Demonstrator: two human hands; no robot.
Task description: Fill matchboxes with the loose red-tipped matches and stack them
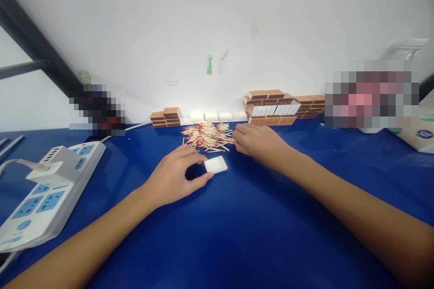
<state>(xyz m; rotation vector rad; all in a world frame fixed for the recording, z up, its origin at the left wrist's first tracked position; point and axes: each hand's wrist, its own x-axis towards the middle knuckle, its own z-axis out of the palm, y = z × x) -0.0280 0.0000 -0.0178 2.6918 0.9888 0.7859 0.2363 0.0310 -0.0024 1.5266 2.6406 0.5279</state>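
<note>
A small white matchbox tray (216,164) lies on the blue tabletop, held at its left end between the thumb and fingers of my left hand (176,172). Just beyond it is a loose heap of red-tipped matches (205,136). My right hand (254,142) is at the heap's right edge, fingers closed in a pinch on matches; how many is hidden. Behind the heap, several white trays (212,116) stand in a row along the wall.
Stacked brown matchboxes stand against the wall, a small stack (165,117) at left and a larger one (271,108) at right. A white power strip (50,194) with a plugged-in charger (59,165) occupies the left side. A tissue pack (422,128) sits far right. Two patches are blurred.
</note>
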